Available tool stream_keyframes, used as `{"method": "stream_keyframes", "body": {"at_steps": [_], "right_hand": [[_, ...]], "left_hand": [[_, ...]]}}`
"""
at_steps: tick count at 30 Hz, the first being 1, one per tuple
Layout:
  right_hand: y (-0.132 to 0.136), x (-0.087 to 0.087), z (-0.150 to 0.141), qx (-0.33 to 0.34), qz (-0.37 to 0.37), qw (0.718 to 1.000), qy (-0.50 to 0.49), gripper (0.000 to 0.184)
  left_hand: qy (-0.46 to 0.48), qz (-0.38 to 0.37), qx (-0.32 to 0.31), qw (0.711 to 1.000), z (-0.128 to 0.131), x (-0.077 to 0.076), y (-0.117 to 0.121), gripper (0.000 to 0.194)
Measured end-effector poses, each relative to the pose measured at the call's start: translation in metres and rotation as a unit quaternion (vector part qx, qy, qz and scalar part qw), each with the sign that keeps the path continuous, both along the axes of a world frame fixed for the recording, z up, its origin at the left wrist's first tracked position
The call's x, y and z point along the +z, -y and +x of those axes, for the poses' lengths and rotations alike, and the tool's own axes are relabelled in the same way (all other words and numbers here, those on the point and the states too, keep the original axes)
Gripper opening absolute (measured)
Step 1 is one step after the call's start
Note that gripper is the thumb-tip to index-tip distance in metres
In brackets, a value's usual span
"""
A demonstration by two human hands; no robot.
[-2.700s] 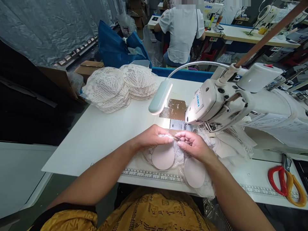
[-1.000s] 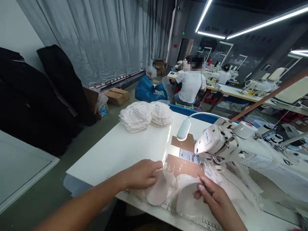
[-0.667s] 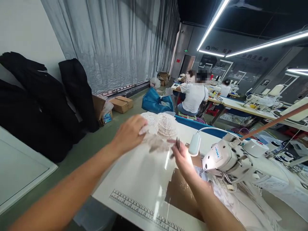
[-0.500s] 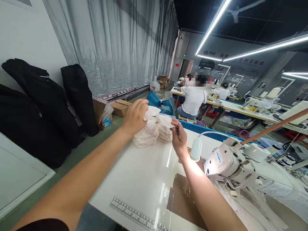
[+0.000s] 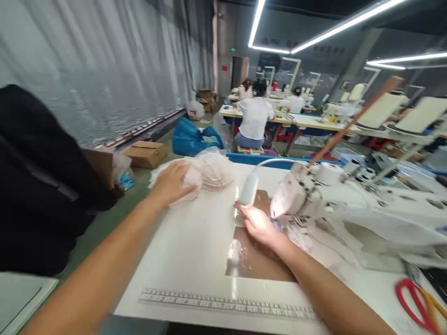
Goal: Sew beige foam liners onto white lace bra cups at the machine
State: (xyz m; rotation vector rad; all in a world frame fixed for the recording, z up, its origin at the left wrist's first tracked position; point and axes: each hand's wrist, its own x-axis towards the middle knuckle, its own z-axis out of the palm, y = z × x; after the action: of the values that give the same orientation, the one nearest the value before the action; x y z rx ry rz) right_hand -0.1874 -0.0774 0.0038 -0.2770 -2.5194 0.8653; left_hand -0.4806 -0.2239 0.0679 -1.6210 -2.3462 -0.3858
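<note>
My left hand (image 5: pixel 172 184) is curled over a stack of white lace pieces (image 5: pixel 192 179) at the far left of the sewing table, thumb and fingers gripping part of it. A second bunch of white lace (image 5: pixel 214 170) lies against it on the right. My right hand (image 5: pixel 258 223) is beside the small lamp head (image 5: pixel 249 190), in its bright light. Its fingers are drawn together over the brown patch on the table (image 5: pixel 258 260); what they hold, if anything, is hidden by blur and glare. White fabric (image 5: pixel 300 237) lies under the sewing machine head (image 5: pixel 288 197).
A printed ruler (image 5: pixel 226 302) runs along the table's front edge. Red-handled scissors (image 5: pixel 414 302) lie at the lower right. Beyond the table are a blue bag (image 5: pixel 188 139) and a cardboard box (image 5: pixel 145 153). A person in white (image 5: pixel 254 118) sits ahead; dark clothing (image 5: pixel 45 186) hangs left.
My right hand has left the lace and moved down and back toward the lamp and machine. My left hand has lowered onto the lace. The view has swung right.
</note>
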Motion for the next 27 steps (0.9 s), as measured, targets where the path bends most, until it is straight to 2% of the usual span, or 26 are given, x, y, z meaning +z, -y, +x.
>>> {"method": "stream_keyframes", "body": {"at_steps": [3, 6, 8, 10, 11, 12, 13, 14, 16, 18, 19, 20, 22, 25, 27], "right_hand": [[0.012, 0.005, 0.063, 0.042, 0.032, 0.997, 0.050, 0.054], [0.021, 0.005, 0.123, 0.027, 0.049, 0.993, 0.104, 0.047], [0.026, -0.002, 0.159, -0.012, 0.054, 0.988, 0.142, 0.049], [0.031, -0.012, 0.189, -0.065, 0.062, 0.981, 0.173, 0.052], [0.033, -0.017, 0.202, -0.088, 0.065, 0.977, 0.185, 0.052], [0.035, -0.022, 0.212, -0.107, 0.068, 0.973, 0.194, 0.051], [0.036, -0.025, 0.220, -0.119, 0.070, 0.970, 0.202, 0.050], [0.038, -0.028, 0.226, -0.123, 0.074, 0.968, 0.207, 0.049], [0.040, -0.030, 0.232, -0.127, 0.085, 0.967, 0.205, 0.040], [0.041, -0.031, 0.234, -0.134, 0.094, 0.968, 0.189, 0.029], [0.041, -0.031, 0.234, -0.137, 0.101, 0.969, 0.180, 0.025], [0.041, -0.031, 0.234, -0.136, 0.109, 0.969, 0.173, 0.023], [0.039, -0.032, 0.235, -0.126, 0.129, 0.970, 0.163, 0.020], [0.037, -0.035, 0.237, -0.117, 0.145, 0.971, 0.148, 0.017], [0.035, -0.036, 0.239, -0.114, 0.146, 0.973, 0.140, 0.015]], "left_hand": [[-0.040, 0.018, -0.026, 0.999, 0.002, 0.000, 0.002, 0.058], [-0.042, 0.053, -0.044, 0.997, 0.018, 0.002, 0.004, 0.065], [-0.009, 0.079, -0.028, 0.996, 0.048, 0.004, 0.004, 0.067], [0.049, 0.088, -0.041, 0.994, 0.097, 0.005, 0.004, 0.057], [0.074, 0.074, -0.083, 0.991, 0.127, 0.005, 0.002, 0.052], [0.104, 0.021, -0.183, 0.977, 0.158, 0.005, -0.001, 0.048], [0.130, 0.008, -0.284, 0.950, 0.191, 0.005, -0.006, 0.043], [0.154, -0.014, -0.360, 0.920, 0.223, 0.005, -0.013, 0.040], [0.154, -0.042, -0.463, 0.872, 0.283, 0.006, -0.035, 0.038], [0.143, -0.043, -0.530, 0.835, 0.331, 0.006, -0.068, 0.037], [0.140, -0.029, -0.540, 0.829, 0.350, 0.005, -0.087, 0.038], [0.132, -0.035, -0.531, 0.836, 0.366, 0.003, -0.107, 0.044], [0.112, -0.045, -0.474, 0.872, 0.391, -0.004, -0.148, 0.053], [0.088, -0.124, -0.376, 0.914, 0.413, -0.015, -0.198, 0.065], [0.102, -0.170, -0.320, 0.926, 0.420, -0.020, -0.220, 0.061]]}}
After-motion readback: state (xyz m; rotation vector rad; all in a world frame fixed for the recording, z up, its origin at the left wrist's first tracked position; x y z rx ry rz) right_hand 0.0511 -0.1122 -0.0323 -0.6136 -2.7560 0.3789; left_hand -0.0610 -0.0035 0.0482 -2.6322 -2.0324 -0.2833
